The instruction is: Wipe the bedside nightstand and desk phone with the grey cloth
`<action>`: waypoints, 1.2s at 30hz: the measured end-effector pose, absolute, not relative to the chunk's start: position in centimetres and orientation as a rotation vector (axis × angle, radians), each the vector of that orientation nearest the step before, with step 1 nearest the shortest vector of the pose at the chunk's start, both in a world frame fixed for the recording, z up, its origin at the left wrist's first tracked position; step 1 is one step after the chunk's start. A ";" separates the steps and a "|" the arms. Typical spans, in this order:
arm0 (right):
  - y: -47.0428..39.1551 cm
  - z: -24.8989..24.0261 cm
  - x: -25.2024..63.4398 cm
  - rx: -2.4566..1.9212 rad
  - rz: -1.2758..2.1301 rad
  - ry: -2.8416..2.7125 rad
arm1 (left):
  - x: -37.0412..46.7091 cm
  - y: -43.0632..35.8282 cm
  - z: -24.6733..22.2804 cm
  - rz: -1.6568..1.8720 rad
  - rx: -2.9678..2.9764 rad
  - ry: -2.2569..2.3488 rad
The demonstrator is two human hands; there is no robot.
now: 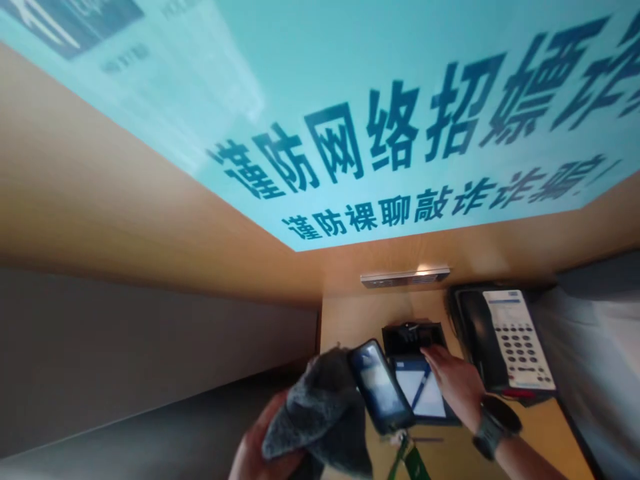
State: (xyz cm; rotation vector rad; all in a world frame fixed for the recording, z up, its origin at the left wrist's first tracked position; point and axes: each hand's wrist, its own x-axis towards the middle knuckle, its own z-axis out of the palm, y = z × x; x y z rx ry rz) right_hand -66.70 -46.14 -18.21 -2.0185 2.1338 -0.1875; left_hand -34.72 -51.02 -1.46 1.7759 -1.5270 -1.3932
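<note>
A grey cloth (pixel 320 413) is bunched up in my left hand (pixel 267 440), whose fingers wrap round its lower left side. My right hand (pixel 453 383), with a watch on the wrist, reaches over the right part of a notepad (pixel 417 390) with a pen on it. Its fingertips meet the front edge of a small black box (pixel 414 339); whether they hold anything is too small to tell. Between the cloth and the notepad is a dark phone (pixel 381 387), tilted, overlapping the notepad's left edge. Below the phone hangs a green strap (pixel 415 462).
A desk telephone (pixel 517 340) stands right of the black box on the wooden table (pixel 345 317). Behind, a metal socket strip (pixel 405 277) is set at the wall's foot, under a large blue-green poster (pixel 320 87) with writing. A grey panel (pixel 150 353) fills the left.
</note>
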 end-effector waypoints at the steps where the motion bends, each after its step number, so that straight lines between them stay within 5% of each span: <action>1: -45.0 -18.5 -66.6 -2.034 -0.215 2.134 | -35.0 -52.7 -0.3 -1.311 1.759 -1.586; 6: -39.1 -20.9 -67.4 -2.106 -0.350 2.140 | -42.5 -59.7 -0.5 -1.094 1.546 -2.040; 10: -35.6 -22.8 -68.7 -2.107 -0.387 1.887 | -53.0 -61.7 -7.8 -1.048 1.272 -2.483; 16: -35.4 -22.7 -68.2 -2.315 -0.314 2.110 | -61.0 -61.5 -17.8 -0.413 0.898 -3.200; 23: -36.9 -21.9 -67.6 -2.366 -0.296 2.165 | -48.3 -65.6 -16.5 -0.231 1.422 -3.326; 29: -42.3 -20.9 -66.9 -2.185 -0.193 2.202 | -34.0 -69.0 -13.2 -0.050 2.345 -2.952; 36: -50.5 -20.0 -68.6 -1.951 -0.099 2.105 | -27.9 -60.6 -11.2 -0.090 2.524 -2.726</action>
